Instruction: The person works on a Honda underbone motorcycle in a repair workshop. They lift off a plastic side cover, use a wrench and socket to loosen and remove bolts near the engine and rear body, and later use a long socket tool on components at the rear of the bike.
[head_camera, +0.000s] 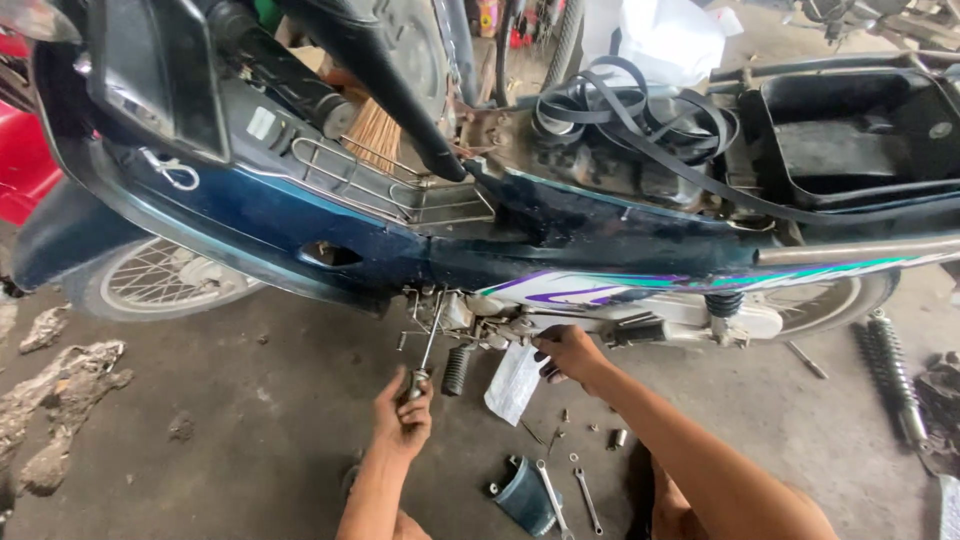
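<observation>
A dark blue motorcycle (300, 215) with its seat off stands across the view. My left hand (403, 415) grips the handle of a long screwdriver (428, 345) whose shaft runs up into the engine area under the frame. My right hand (568, 352) reaches under the white side panel (600, 290) and pinches a pale rag or plastic bag (513, 382) that hangs down from it. A ribbed black footpeg (456, 370) sticks out between my two hands.
Two wrenches (552, 495) and small bolts (618, 437) lie on the concrete floor beside a dark blue container (523, 496). A loose shock absorber (893, 375) lies at the right. Black rubber straps (640, 110) coil on the open frame. The front wheel (165, 280) is at left.
</observation>
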